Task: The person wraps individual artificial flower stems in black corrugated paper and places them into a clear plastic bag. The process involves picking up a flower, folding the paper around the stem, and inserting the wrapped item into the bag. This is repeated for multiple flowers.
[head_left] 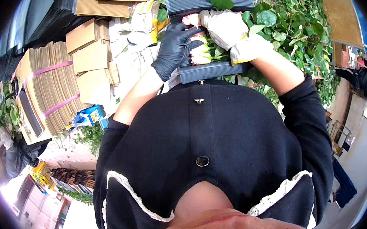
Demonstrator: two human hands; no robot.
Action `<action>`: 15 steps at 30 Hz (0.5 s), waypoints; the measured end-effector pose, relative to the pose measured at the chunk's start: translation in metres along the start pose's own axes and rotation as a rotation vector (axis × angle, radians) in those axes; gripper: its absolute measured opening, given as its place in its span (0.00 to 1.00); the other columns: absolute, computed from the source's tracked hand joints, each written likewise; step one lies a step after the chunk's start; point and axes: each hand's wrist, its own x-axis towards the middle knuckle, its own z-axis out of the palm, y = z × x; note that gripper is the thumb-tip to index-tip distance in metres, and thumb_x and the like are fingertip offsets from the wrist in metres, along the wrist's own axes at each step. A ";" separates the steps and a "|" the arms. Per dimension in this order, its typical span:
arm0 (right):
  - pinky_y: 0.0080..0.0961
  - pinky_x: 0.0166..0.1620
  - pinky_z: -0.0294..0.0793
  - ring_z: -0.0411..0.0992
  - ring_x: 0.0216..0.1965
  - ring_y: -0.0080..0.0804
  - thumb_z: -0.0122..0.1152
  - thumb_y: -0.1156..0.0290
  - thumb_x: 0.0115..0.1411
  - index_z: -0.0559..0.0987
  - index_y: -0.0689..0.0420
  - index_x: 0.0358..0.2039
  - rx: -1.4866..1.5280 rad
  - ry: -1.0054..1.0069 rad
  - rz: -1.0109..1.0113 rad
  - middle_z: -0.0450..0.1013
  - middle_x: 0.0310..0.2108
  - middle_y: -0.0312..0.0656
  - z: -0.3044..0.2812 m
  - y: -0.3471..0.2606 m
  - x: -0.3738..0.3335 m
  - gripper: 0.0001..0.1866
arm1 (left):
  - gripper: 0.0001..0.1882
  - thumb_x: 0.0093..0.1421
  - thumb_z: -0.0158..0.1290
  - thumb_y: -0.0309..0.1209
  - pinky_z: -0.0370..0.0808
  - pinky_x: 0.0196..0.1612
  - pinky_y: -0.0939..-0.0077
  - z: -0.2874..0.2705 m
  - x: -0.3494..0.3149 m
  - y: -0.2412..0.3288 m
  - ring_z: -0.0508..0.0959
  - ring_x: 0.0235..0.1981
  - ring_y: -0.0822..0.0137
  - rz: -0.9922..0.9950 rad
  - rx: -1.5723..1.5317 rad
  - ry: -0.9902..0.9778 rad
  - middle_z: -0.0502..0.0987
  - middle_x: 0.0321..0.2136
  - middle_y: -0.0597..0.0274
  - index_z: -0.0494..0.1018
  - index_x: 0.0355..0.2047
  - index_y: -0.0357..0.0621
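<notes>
Pink-and-white roses [201, 54] lie in a row between two dark corrugated cardboard panels, an upper one [188, 0] and a lower one [212, 71]. My left hand [171, 47], in a black glove, closes its fingers about the rose heads from the left. Across from it, my right hand [225, 29], in a whitish work glove with a yellow cuff edge, has bent fingers at the upper rose head [191, 19]. That bloom is between the two hands; my gloves hide part of it. Green leaves show beside the roses.
A heap of leafy stems [297, 37] spreads at the right. A white-and-yellow work glove [143, 19] lies left of the panels. Strapped cardboard sheets [54, 85] and loose cardboard pieces [91, 57] stand farther left, near a blue-and-white packet [89, 116]. Another person [365, 81] is at the far right.
</notes>
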 end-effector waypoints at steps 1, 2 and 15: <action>0.35 0.27 0.76 0.78 0.26 0.42 0.53 0.68 0.57 0.73 0.58 0.32 -0.018 0.025 -0.005 0.75 0.24 0.47 0.003 0.000 0.000 0.07 | 0.22 0.48 0.66 0.43 0.68 0.41 0.62 -0.001 -0.002 0.007 0.71 0.40 0.57 -0.015 0.087 0.045 0.74 0.36 0.59 0.80 0.44 0.56; 0.35 0.27 0.77 0.78 0.26 0.41 0.54 0.66 0.56 0.74 0.57 0.31 -0.101 0.003 -0.021 0.76 0.25 0.46 0.007 0.000 0.000 0.08 | 0.22 0.47 0.65 0.45 0.67 0.45 0.64 -0.008 -0.002 0.019 0.69 0.46 0.57 -0.160 0.215 -0.084 0.72 0.43 0.60 0.80 0.44 0.59; 0.40 0.30 0.77 0.77 0.27 0.48 0.54 0.70 0.58 0.73 0.55 0.33 0.150 -0.315 -0.033 0.75 0.21 0.47 -0.074 -0.009 0.009 0.04 | 0.27 0.50 0.68 0.39 0.66 0.59 0.62 0.008 -0.005 -0.020 0.70 0.55 0.55 -0.030 -0.325 0.016 0.72 0.56 0.52 0.78 0.51 0.51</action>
